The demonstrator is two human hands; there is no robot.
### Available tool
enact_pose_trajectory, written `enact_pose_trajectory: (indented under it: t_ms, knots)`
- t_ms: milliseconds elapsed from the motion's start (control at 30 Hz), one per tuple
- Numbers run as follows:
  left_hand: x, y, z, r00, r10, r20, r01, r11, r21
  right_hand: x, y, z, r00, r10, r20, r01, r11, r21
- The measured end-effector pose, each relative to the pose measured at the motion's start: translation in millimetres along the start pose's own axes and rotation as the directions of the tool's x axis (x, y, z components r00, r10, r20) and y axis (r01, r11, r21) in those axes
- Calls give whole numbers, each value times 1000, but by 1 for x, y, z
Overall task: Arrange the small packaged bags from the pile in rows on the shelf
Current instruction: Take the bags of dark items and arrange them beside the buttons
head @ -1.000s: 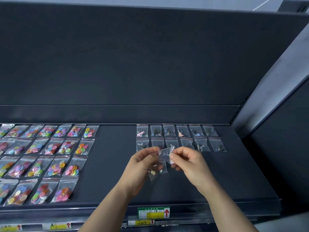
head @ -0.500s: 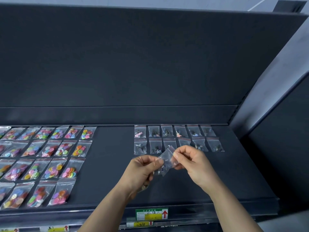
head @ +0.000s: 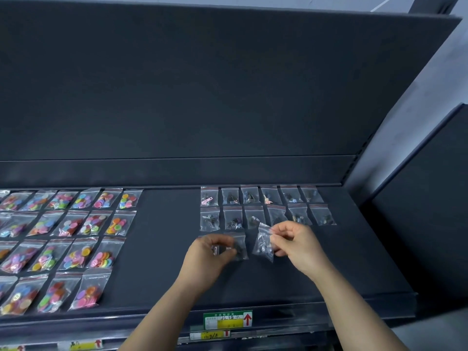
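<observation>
Clear zip bag [head: 263, 245]: pinched at its right edge between the thumb and curled fingertips of the right hand [head: 296, 245]. It hangs tilted just in front of the second row, low over the shelf [head: 164, 249] — whether it touches the surface cannot be told.
Second zip bag [head: 239, 245]: in the third-row position, to the left of the clear zip bag. The left hand [head: 210, 257] has its thumb and bent fingers closed on the bag's left side.
Laid-out rows [head: 263, 206]: two rows of six small bags at the back right of the shelf, with small dark parts inside — too small to name.
Button bags [head: 73, 224]: four rows on the left part of the shelf, filled with coloured buttons.
Shelf-edge label [head: 228, 319]: green and yellow with a red arrow, on the front rim below the hands.
</observation>
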State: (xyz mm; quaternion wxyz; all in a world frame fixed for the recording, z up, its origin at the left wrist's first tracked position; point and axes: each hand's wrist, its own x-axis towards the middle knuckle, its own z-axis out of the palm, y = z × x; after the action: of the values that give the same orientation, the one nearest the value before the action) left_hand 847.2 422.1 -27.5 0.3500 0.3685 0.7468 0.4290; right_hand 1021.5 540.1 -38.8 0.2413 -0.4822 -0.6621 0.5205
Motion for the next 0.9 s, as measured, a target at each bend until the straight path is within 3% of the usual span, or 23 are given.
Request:
enact_pose_trajectory:
  t_ms: [133,233,333,433,600,900]
  knots:
    - [3,-9,2,992,128,-20,-112,926,361,12,17,9,998,-69,4,67,959,-274]
    - [3,-8,4,984,179,-10,-151,859,488,13,18,13,985,-152,-77,114,925,-362]
    - [4,-8,5,978,207,-18,-166,829,534,7,20,13,946,-307,-102,235,868,-438]
    - [6,-7,7,977,213,-6,-171,797,579,0,26,13,928,-372,-17,318,815,-484]
    - [9,-3,11,972,232,45,-208,751,626,0,39,16,917,-387,97,376,756,-536]
    - [11,-6,13,963,251,96,-249,700,670,0,44,15,919,-376,121,377,744,-553]
